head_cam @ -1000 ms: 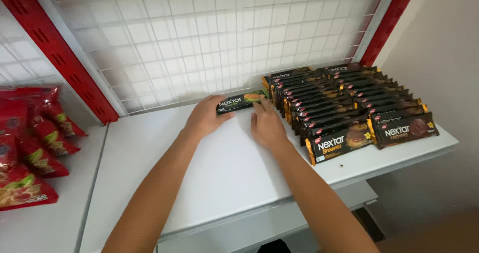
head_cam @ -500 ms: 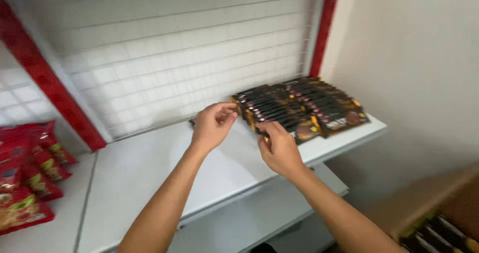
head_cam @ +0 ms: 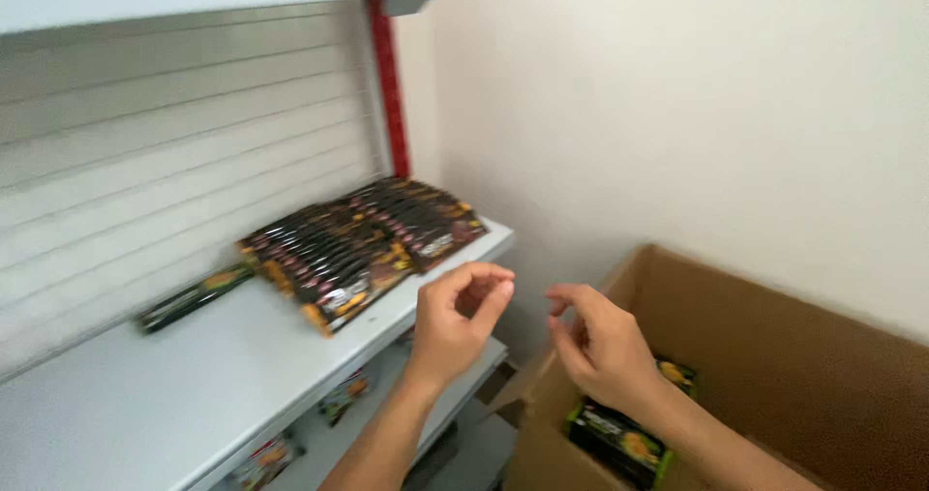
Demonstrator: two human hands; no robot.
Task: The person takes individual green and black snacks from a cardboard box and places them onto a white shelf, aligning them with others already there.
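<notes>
A: Both our hands are empty right now. The left hand [head_cam: 455, 322] sits at lower centre of the frame, fingers loosely curled with thumb and forefinger almost meeting, nothing between them. The right hand [head_cam: 600, 346] is just to its right, fingers half open and bare too.

B: And the biscuit packs?

A: The nearest are the green-edged biscuit packs [head_cam: 619, 443] in the cardboard box [head_cam: 774, 356] at lower right. They lie just below the right hand, close to the palm but apart from the fingertips. No finger touches them.

B: How would we handle a pick well?

A: Our judgement: open the right fingers wider, come down over 1 pack's long edges, and pinch across its narrow width so it lifts flat.

B: And the shelf?

A: The white shelf [head_cam: 145, 394] at left carries 2 rows of dark packs [head_cam: 358, 249] at centre, plus 1 single pack [head_cam: 194, 297] lying alone to their left, against the back panel.
</notes>
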